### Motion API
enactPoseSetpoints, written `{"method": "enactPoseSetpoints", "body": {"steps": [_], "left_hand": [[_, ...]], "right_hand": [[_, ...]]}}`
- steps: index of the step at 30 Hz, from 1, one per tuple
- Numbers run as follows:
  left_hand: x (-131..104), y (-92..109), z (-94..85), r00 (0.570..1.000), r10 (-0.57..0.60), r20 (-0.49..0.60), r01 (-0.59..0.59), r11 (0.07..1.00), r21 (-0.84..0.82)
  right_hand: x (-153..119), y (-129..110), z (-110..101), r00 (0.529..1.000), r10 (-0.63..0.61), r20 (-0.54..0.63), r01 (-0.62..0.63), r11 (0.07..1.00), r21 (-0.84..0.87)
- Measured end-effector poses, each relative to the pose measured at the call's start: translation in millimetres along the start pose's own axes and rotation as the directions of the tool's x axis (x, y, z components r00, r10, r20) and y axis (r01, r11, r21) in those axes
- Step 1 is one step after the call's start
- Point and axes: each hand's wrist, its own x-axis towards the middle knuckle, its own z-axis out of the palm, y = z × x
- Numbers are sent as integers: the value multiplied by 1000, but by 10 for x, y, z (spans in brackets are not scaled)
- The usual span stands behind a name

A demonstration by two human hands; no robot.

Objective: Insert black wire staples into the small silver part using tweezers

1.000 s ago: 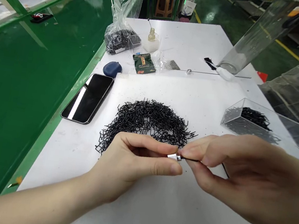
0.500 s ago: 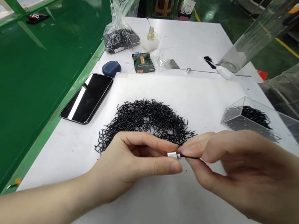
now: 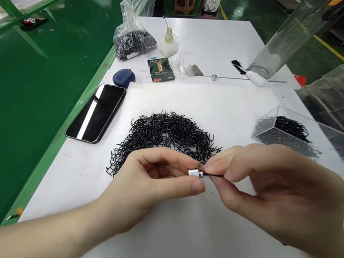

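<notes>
Between thumb and index finger, my left hand (image 3: 154,182) pinches a small silver metal piece (image 3: 195,173). My right hand (image 3: 272,190) is closed on a thin black piece (image 3: 215,175), whose left end meets the silver piece. Whether the black piece sits inside the silver one is too small to tell. Behind both hands, a curved pile of short bent black pieces (image 3: 172,129) lies on the white table (image 3: 175,240).
A phone (image 3: 96,112) and a blue case (image 3: 124,78) lie at the left. Farther back are a bag of black pieces (image 3: 132,44), a green packet (image 3: 161,70) and a small bottle (image 3: 168,36). At the right are a clear box (image 3: 290,130) and a clear tube (image 3: 275,49).
The whole view has shifted slightly, so the hands and table items appear a little farther left and up. Both hands keep their hold.
</notes>
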Motion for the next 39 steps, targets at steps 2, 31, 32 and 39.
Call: {"method": "enactPoseSetpoints", "body": {"steps": [2, 31, 32, 39], "left_hand": [[2, 0, 6, 1000, 8, -10, -7, 1000, 8], [-142, -198, -53, 756, 521, 397, -605, 322, 728], [-153, -193, -43, 755, 558, 344, -596, 365, 715], [-156, -103, -41, 770, 615, 170, -567, 536, 626]], "right_hand": [[2, -1, 3, 1000, 1, -2, -1, 1000, 1], [47, 8, 39, 987, 88, -134, -74, 992, 105], [43, 6, 41, 986, 96, -138, -81, 991, 108], [40, -2, 59, 975, 121, -187, -98, 987, 127]]}}
